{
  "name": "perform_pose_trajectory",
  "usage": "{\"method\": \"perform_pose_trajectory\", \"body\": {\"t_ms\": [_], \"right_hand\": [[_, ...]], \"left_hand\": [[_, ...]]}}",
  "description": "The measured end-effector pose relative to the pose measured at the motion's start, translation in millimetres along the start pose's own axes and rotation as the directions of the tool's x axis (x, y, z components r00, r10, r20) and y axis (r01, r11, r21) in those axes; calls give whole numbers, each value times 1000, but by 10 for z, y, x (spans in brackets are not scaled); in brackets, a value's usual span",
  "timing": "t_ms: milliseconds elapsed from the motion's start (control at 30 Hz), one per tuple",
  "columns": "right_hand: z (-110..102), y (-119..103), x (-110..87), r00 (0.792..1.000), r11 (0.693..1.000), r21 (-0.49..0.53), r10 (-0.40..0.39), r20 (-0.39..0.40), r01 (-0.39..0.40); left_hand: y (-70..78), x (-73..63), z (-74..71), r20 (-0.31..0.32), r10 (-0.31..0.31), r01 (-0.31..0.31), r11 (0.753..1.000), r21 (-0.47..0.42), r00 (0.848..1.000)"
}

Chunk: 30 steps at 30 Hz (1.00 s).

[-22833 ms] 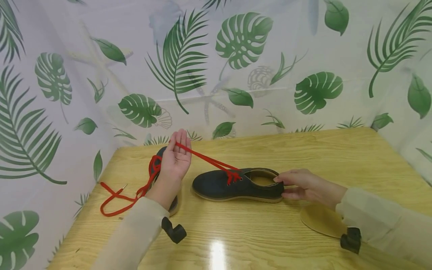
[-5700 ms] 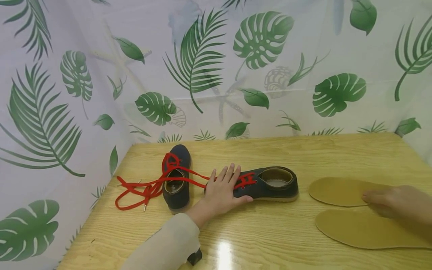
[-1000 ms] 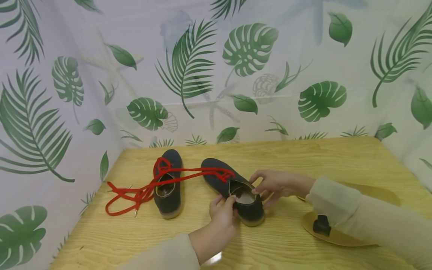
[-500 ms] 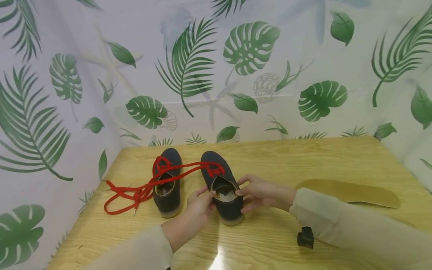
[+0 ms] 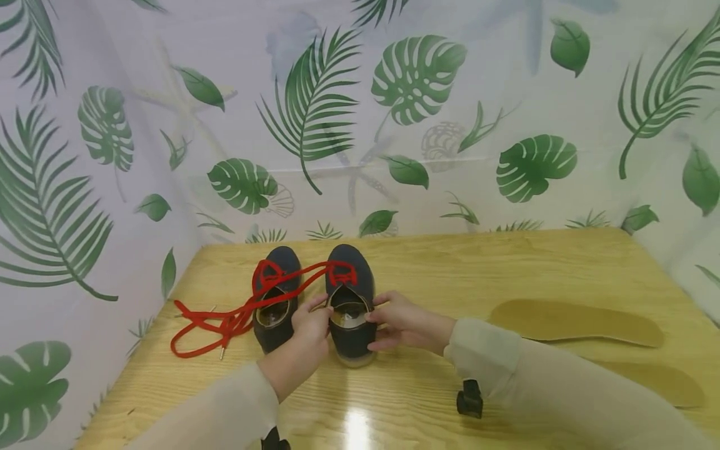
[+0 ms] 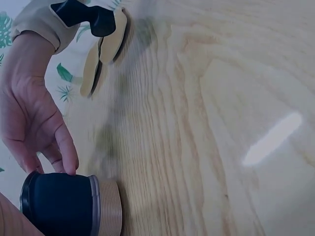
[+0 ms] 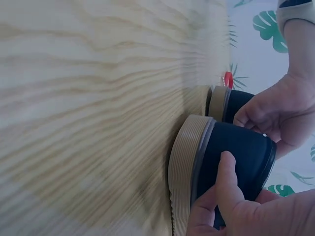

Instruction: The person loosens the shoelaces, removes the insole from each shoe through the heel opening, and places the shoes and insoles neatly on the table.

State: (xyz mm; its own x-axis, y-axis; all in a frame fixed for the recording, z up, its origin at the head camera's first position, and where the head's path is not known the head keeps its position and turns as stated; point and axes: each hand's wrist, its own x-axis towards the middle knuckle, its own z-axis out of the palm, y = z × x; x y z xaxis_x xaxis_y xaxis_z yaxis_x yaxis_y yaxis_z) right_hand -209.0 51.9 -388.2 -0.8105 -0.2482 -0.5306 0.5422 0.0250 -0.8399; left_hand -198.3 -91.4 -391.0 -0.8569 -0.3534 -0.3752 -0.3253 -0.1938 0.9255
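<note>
A dark blue shoe (image 5: 354, 342) with red lacing stands on the table, toe pointing away, both hands at its collar. My left hand (image 5: 309, 326) grips the left side of the opening, its thumb at the rim. On the right side, my right hand (image 5: 402, 320) pinches the rim, with fingers along the heel, as the right wrist view shows. A pale insole surface shows inside. Close to its left stands the matching shoe (image 5: 284, 259), partly hidden by my left hand. Long red laces (image 5: 247, 310) stretch from the gripped shoe across the other one.
Two tan insoles lie at the right of the table: one insole (image 5: 579, 322) in full view, the other insole (image 5: 658, 380) partly under my right sleeve. The laces' loose ends coil at the left. A leaf-patterned curtain (image 5: 472, 200) hangs behind the wooden table (image 5: 416, 406).
Earlier my left hand drew out a lace, and my right hand was at an insole. Within the last second, both hands have turned the shoe toe-away and slid it left beside its mate.
</note>
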Motion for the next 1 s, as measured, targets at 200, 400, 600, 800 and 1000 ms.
{"method": "perform_pose_trajectory", "body": {"t_ms": [200, 400, 600, 800, 1000], "right_hand": [[182, -36, 68, 1000, 998, 54, 10, -10, -9], [276, -35, 125, 1000, 996, 90, 11, -28, -8], [306, -18, 154, 999, 996, 94, 2, -39, 1], [204, -56, -44, 998, 990, -127, -60, 2, 60], [-3, -190, -371, 986, 958, -238, -144, 81, 160]], "left_hand": [[44, 78, -54, -40, 16, -17, 999, -35, 999], [65, 115, -96, -87, 29, -31, 999, -27, 996], [64, 109, -113, -86, 41, -44, 998, -33, 995], [41, 45, -135, -35, 117, -116, 993, 20, 993], [47, -77, -127, 58, 302, -306, 946, 105, 952]]}}
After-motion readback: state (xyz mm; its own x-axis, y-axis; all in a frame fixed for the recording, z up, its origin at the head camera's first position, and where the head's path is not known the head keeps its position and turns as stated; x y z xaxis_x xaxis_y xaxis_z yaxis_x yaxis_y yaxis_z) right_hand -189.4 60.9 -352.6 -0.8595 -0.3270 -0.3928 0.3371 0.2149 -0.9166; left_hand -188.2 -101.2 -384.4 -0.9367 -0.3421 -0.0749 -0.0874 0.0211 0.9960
